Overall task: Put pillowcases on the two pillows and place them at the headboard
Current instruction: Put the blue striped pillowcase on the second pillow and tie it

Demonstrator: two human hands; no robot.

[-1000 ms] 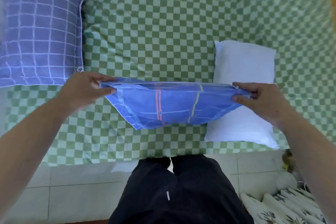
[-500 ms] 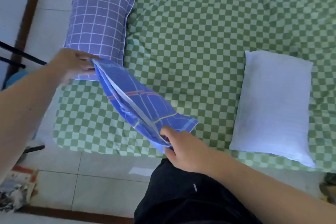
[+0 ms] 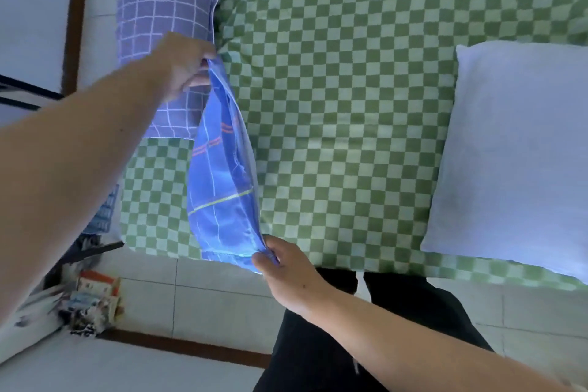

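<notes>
Home bedroom: checkered bed, pillows, tiled floor.

Our left arm reaches forward and up from the left edge, bare to the wrist. Our left hand has its back toward us, fingers and thumb curled in a pinch on the top corner of the pillowcase. Our right arm comes in from the lower right, forearm angled toward the middle. Our right hand sits low and close to our legs, back up, thumb and fingers pinching the pillowcase's bottom corner. The two hands are well apart.
</notes>
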